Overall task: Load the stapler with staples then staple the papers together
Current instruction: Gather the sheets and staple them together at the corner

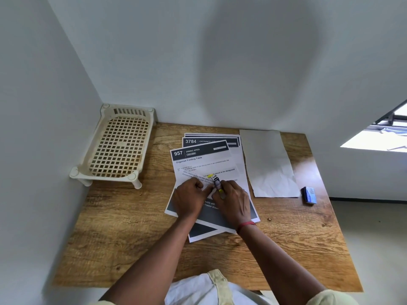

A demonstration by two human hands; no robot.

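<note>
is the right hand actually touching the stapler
Touching. The head view shows the right hand with its fingers curled round the lower end of the stapler, with no gap between them.

Open tabletop [132,216] between rack [119,146] and papers [204,159]

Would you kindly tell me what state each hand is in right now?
Left hand: fingers curled beside the stapler; whether it grips cannot be told.
Right hand: holding the stapler.
</note>
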